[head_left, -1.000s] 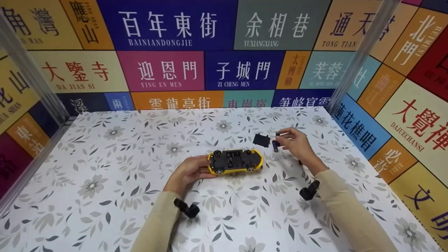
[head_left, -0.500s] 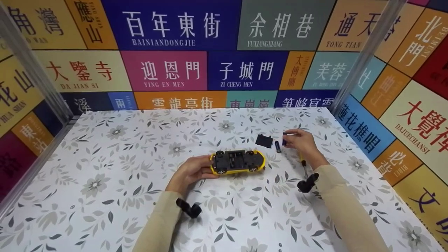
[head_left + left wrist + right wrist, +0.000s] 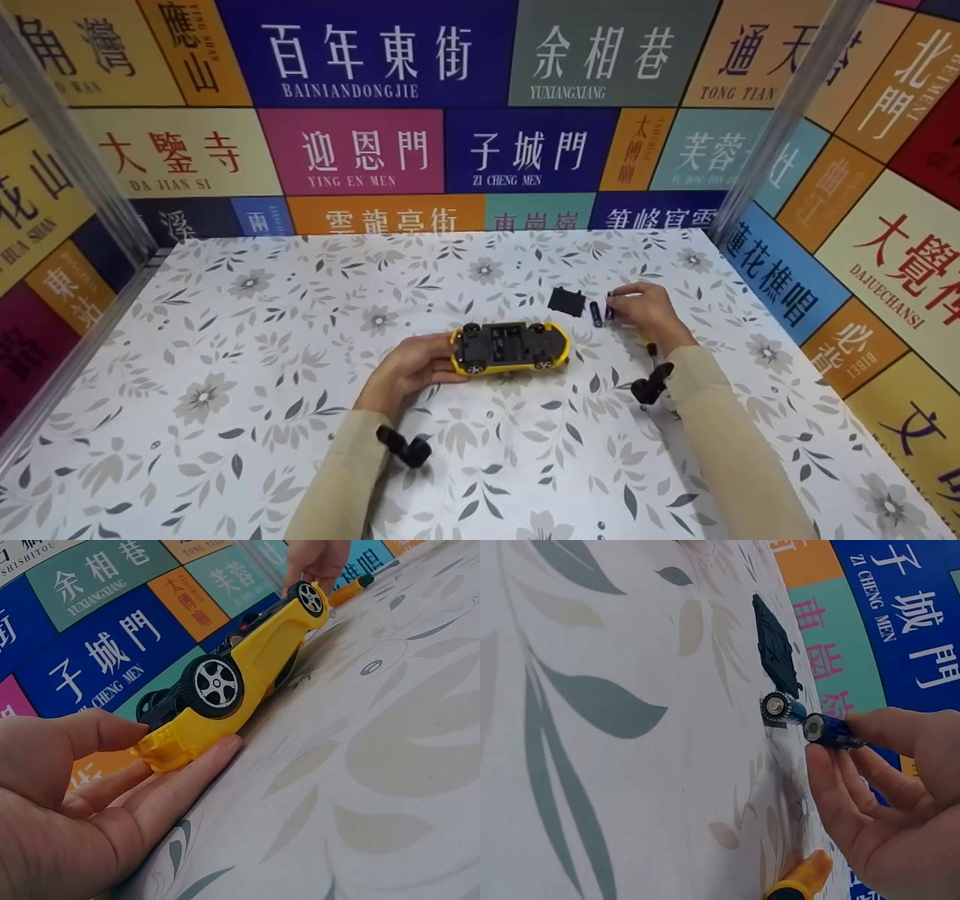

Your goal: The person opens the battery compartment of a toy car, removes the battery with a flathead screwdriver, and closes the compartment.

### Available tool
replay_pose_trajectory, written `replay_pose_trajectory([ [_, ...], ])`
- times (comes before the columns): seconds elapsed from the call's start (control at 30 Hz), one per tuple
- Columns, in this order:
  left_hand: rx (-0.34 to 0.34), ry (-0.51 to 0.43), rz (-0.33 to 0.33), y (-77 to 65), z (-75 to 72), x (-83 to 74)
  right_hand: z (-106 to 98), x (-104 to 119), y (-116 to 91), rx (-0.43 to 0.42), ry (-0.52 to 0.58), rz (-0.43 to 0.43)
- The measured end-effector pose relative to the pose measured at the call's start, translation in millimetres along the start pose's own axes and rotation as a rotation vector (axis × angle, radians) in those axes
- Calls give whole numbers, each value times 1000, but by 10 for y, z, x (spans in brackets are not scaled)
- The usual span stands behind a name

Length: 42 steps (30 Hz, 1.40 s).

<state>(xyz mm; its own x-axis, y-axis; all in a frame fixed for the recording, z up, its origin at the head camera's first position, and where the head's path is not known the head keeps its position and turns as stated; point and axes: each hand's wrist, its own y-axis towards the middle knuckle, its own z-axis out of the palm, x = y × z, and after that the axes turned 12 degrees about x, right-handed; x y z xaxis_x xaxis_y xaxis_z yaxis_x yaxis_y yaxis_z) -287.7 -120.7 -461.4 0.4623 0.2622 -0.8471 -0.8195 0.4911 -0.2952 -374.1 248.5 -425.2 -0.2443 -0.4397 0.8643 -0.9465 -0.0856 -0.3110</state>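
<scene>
- Hands: apart. The left hand (image 3: 416, 364) grips 1 end of the yellow toy car (image 3: 517, 346), thumb above and fingers beneath; the right hand (image 3: 646, 309) pinches 1 battery (image 3: 831, 732) between thumb and fingertips.
- Location: the car is wheels up near the middle of the patterned table (image 3: 300, 300), its bay uncovered. The black cover (image 3: 568, 301) lies beyond it, near the loose battery (image 3: 596, 314).
- Step, as judged: battery handling with the cover off. Whether the pinched battery is being laid down or lifted cannot be told.
- Next move, as judged: calls for a light, sure pinch and a steady car; the loose battery could roll if nudged.
- Right wrist view: shows the end faces of 2 batteries, indistinct in the head view.
- Left wrist view: shows the left fingers under the bodywork, and the orange handle of a screwdriver (image 3: 349, 592), partly hidden in the head view.
- Bay contents: too small to tell.
</scene>
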Motion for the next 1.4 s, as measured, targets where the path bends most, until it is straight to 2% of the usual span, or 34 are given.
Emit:
replay_pose_trajectory([
  [0.27, 20, 17, 1, -4, -10, 1, 47, -34, 35, -4, -47, 22],
  [0.5, 23, 15, 1, 9, -8, 25, 92, -50, 40, -39, -153, 40],
  [0.7, 29, 19, 4, 14, -1, 34, 96, 105, -53, -54, -212, 17],
  [1.03, 5, 17, 4, -9, -6, 8, 359, 554, -252, 12, -236, -158],
  [1.23, 15, 6, 10, -18, -2, 21, 585, 676, -376, 57, -281, -258],
  [1.4, 2, -2, 9, -16, 9, 5, 765, 724, -495, 143, -301, -334],
])
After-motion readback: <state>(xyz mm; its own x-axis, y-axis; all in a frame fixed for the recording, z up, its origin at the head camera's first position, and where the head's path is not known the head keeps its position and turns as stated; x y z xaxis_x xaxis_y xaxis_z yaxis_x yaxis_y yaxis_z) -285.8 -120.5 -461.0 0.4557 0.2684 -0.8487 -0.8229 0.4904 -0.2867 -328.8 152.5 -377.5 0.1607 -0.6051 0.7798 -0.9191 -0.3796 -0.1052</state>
